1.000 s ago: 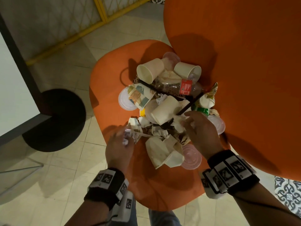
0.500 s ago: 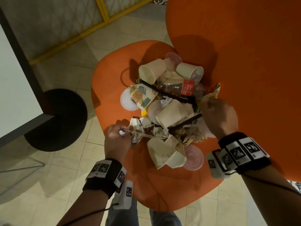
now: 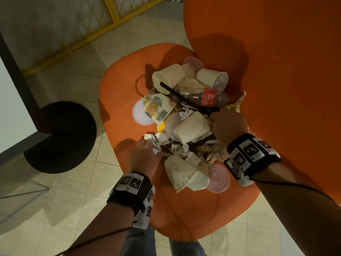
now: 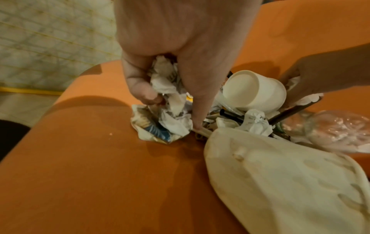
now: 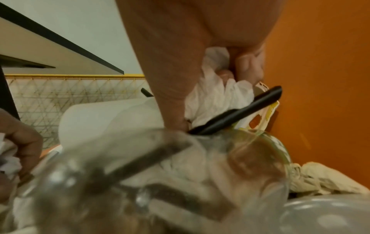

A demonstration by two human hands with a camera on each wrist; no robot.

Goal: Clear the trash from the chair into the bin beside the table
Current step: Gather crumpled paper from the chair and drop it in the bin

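Orange chair seat (image 3: 184,215) below the camera, trash heaped toward its back. Nearest item — a crushed white container (image 3: 181,172) with a clear lid (image 3: 218,177) just beside it on the right.

Left hand (image 3: 144,157) at the pile's near-left edge, thumb and fingers curled round crumpled paper (image 4: 166,82); index finger points down into the scraps, tip by a pale stick (image 3: 167,154). A printed wrapper (image 4: 150,126) lies on the seat under that hand.

Right hand (image 3: 227,124) on the pile's right side, fingers clenched on a white tissue (image 5: 218,93); a black straw (image 5: 236,112) crosses just under the fist, touching the tissue. Whether the straw itself is gripped — cannot tell.

Between the hands: a white cup (image 3: 191,129) on its side. Further back, a patterned cup (image 3: 158,108) over a clear lid, a plastic bottle (image 3: 208,97) with red label, then two paper cups (image 3: 168,76) lying against the backrest (image 3: 276,71).

Left of the chair, a black round base (image 3: 60,137) on tiled floor. No bin in view.
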